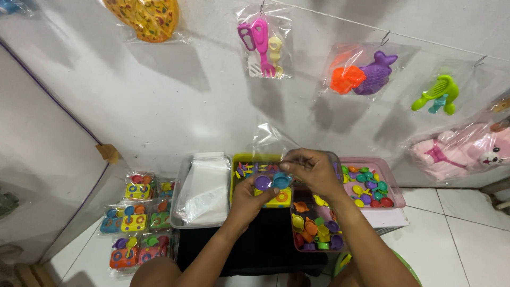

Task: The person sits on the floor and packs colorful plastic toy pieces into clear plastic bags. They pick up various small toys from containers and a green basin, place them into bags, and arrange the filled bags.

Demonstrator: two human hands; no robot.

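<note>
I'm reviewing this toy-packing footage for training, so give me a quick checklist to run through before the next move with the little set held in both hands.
1. Left hand supports the small toy set from below: ok.
2. Right hand pinches the clear plastic bag above the set: ok.
3. Bag mouth open wide enough for the set: cannot tell.
4. Purple and blue cups sit on top of the set: ok.
5. Loose pieces within reach in the pink tray and the nearer tray: ok.
6. Finished bagged sets lie apart at the left, on the floor: ok.
</note>
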